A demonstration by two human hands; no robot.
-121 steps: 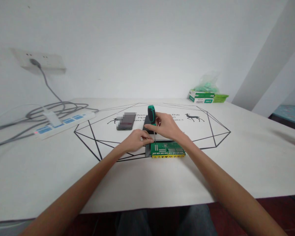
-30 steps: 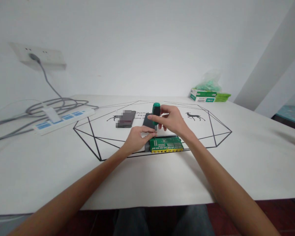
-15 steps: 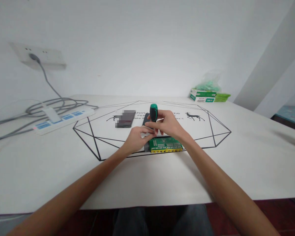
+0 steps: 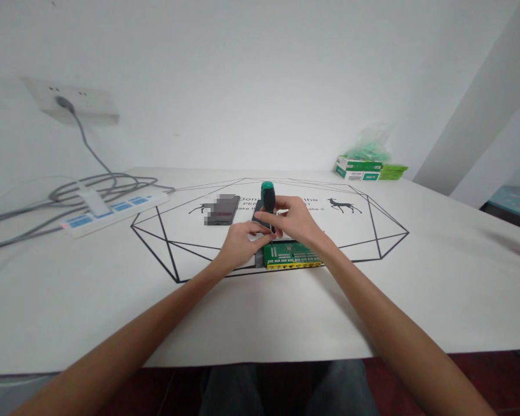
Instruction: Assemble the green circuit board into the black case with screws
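Observation:
A screwdriver (image 4: 268,196) with a green and black handle stands nearly upright, leaning slightly left at the top. My right hand (image 4: 298,219) is closed around the lower part of its handle. My left hand (image 4: 241,245) is closed in a pinch at the screwdriver's shaft, low down near the tip. Whether those fingers grip the shaft or something small cannot be made out. Below both hands lies a green circuit board (image 4: 291,253) with a yellow strip of terminals along its near edge and a grey part at its left end. The screwdriver's tip meets the board's upper left corner.
A dark phone (image 4: 224,210) lies left of the hands, and a black object (image 4: 258,212) is partly hidden behind them. At left are a white power strip (image 4: 117,214) and coiled grey cable (image 4: 89,188). Green and white boxes (image 4: 359,167) stand at the back right.
The screwdriver's handle has tipped slightly to the left, and my right fingers have shifted a little on it. The left hand and the board have stayed nearly in place.

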